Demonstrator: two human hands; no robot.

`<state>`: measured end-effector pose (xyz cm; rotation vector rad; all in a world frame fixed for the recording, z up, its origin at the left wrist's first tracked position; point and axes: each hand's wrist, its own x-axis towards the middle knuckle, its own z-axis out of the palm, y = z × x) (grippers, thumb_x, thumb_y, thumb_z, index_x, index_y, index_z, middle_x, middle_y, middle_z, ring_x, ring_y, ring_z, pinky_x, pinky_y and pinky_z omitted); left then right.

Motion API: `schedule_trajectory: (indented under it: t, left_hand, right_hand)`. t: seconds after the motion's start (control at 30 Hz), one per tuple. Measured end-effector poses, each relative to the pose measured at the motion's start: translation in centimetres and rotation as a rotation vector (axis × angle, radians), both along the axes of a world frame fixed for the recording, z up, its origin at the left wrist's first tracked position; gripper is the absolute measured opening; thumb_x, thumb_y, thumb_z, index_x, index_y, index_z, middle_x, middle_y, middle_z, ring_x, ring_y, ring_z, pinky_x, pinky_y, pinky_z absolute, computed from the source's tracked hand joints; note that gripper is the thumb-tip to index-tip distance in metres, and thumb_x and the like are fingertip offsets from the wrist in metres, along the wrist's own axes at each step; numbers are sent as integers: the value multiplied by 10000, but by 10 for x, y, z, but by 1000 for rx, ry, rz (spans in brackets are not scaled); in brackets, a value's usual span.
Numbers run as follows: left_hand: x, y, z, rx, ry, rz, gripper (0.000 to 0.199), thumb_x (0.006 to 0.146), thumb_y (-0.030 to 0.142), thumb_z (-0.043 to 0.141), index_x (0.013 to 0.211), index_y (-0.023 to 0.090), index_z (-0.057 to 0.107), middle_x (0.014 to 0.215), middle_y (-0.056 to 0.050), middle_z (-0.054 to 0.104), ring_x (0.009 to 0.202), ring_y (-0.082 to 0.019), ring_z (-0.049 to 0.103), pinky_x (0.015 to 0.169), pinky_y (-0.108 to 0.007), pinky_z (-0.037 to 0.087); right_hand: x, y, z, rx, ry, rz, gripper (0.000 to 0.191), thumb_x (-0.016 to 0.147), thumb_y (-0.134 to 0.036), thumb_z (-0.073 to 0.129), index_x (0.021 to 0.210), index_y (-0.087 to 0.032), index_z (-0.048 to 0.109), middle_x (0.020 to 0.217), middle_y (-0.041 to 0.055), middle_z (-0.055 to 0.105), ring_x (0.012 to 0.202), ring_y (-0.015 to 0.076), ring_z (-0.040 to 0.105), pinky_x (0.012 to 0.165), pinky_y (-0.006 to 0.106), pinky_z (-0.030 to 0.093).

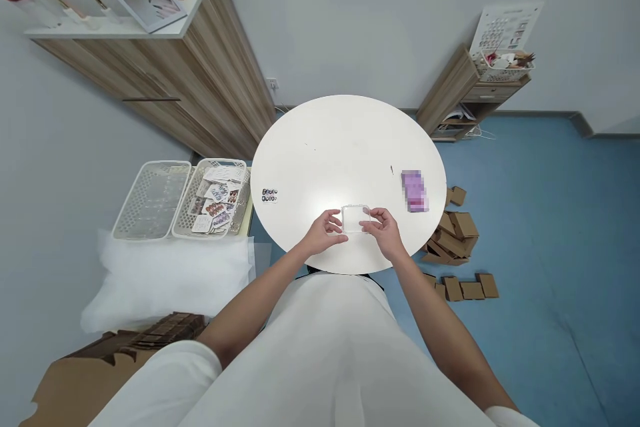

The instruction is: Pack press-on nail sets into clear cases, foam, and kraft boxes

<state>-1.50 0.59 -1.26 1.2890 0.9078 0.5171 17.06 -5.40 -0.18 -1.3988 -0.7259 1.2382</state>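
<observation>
Clear plastic case [356, 220] is resting near the front edge of the white table [350, 140], between both hands. The right hand [384, 232] is gripping its right side, thumb and fingers nearly closed on it. The left hand [326, 233] is curving half open at the left side, fingers spread from thumb; whether its fingertips are touching, I cannot tell.

From my remote seat I count two hands: one left hand [325, 233], one right hand [384, 230]. Also one white table [350, 147], one clear case [356, 227], one patterned card [269, 195], one pixelated purple item [415, 191], two wood-grain cabinets [220, 60], three white baskets [150, 203].
</observation>
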Motion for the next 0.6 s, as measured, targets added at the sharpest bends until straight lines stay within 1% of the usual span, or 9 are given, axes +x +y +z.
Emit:
schedule_trajectory:
  t: [0.07,0.1,0.17,0.23,0.3,0.33,0.43,0.5,0.6]
  left_hand:
    - [-4,5,3,151,66,-84,926,501,314,788,1294,292,311,999,-33,521,770,-118,565,794,-327,435]
    - [-6,7,4,214,93,-115,968,491,313,792,1314,307,281,1003,-30,521,769,-116,558,800,-326,429]
    - [-6,9,4,298,124,-156,936,513,318,780,1313,307,297,988,-25,527,748,-110,543,793,-317,426]
    - [-5,9,3,332,123,-170,853,538,312,767,1285,286,356,954,-21,532,728,-104,529,773,-302,431]
    - [-5,7,2,339,103,-163,804,542,299,764,1256,263,399,918,-15,532,719,-101,517,758,-291,434]
    - [-4,6,2,333,90,-158,791,542,295,764,1248,254,409,902,-12,531,720,-101,515,751,-287,435]
    - [-3,5,3,283,45,-140,765,543,284,763,1231,236,430,864,-9,535,738,-109,520,742,-287,436]
    - [-3,5,3,227,22,-130,760,541,276,765,1225,232,438,840,-5,539,746,-114,525,740,-290,436]
    - [1,5,2,142,6,-118,773,527,267,775,1226,234,447,822,-3,544,746,-114,523,728,-289,430]
  right_hand:
    - [-1,-2,-1,-6,-1,-5,354,603,-307,700,882,-245,490,1115,28,520,653,94,575,681,324,480]
    - [-2,-4,-1,-11,-3,0,358,602,-305,701,883,-245,488,1103,24,519,648,92,573,679,321,481]
    - [-3,-7,-3,-14,-7,10,362,607,-309,698,891,-248,482,1075,17,514,646,91,569,672,316,483]
    - [-3,-10,-3,-11,-15,32,357,625,-323,681,910,-252,477,1065,16,503,655,93,564,671,317,486]
    - [-1,-12,-2,8,-36,81,368,647,-338,660,954,-265,471,1110,29,481,710,109,568,688,324,488]
    - [1,-13,-1,27,-53,125,402,647,-340,660,992,-277,464,1165,40,454,772,126,570,707,331,489]
    - [10,-14,4,109,-141,316,584,605,-316,699,1119,-318,421,1365,58,274,1015,194,505,782,360,478]
    - [16,-14,7,153,-234,426,638,596,-290,707,1158,-326,408,1416,55,196,1076,214,464,809,379,466]
    - [24,-12,7,190,-361,466,561,636,-264,673,1143,-304,438,1385,70,278,1031,204,490,822,396,451]
